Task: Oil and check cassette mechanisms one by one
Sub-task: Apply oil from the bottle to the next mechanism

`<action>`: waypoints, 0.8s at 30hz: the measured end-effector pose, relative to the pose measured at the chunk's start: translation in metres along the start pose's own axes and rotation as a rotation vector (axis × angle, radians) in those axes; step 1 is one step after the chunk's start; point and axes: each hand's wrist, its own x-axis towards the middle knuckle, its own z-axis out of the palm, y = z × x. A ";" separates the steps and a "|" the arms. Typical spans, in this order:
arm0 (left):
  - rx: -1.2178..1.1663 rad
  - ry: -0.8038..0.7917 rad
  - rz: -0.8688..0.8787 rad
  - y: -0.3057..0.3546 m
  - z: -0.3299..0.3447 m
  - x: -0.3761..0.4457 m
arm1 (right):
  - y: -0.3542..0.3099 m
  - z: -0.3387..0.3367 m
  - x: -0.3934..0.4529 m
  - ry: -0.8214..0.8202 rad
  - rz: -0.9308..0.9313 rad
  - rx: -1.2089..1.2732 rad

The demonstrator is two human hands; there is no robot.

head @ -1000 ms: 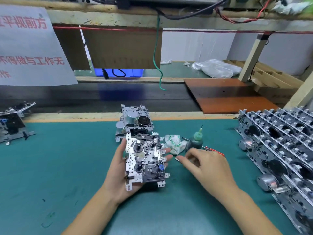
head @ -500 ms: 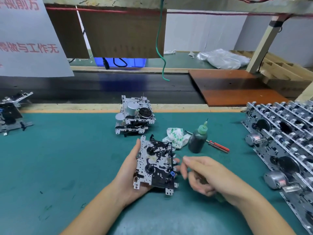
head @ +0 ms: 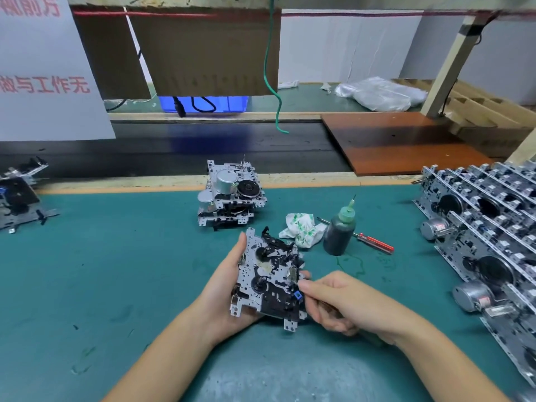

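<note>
Cassette mechanism (head: 268, 281), a perforated bright-metal plate carrying black plastic levers, two dark hubs and a small blue part near its right edge, lies tilted in my left hand (head: 224, 288), held above the teal bench mat (head: 116, 271); the thumb runs up its left edge and the fingers curl beneath. My right hand (head: 345, 303) is curled shut around a thin tool I can barely make out, its fine metal tip touching the plate's right edge. Just behind the mechanism sit a crumpled white cloth with green print (head: 303, 230), a dark, glossy oil bottle (head: 339, 232) with a green cap and needle spout, and a red-handled screwdriver (head: 374, 243) lying flat, its shaft passing behind the bottle. Further back, a small stack of mechanisms (head: 230, 195) shows silvery cylindrical motors and a black flywheel. Rows of similar units (head: 487, 227) stand on edge at the right; another lies at far left (head: 20, 195)
</note>
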 end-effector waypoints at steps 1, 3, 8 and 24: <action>0.000 0.000 0.000 0.000 0.000 0.000 | 0.001 0.000 0.001 -0.003 0.001 -0.001; 0.006 0.002 0.002 0.000 0.000 0.000 | 0.002 0.000 0.002 -0.030 0.004 0.008; 0.019 0.013 0.012 0.000 0.001 0.000 | 0.005 -0.002 0.004 -0.056 0.004 0.014; 0.043 0.058 0.028 -0.001 0.004 0.002 | -0.002 -0.009 0.005 -0.122 0.072 -0.060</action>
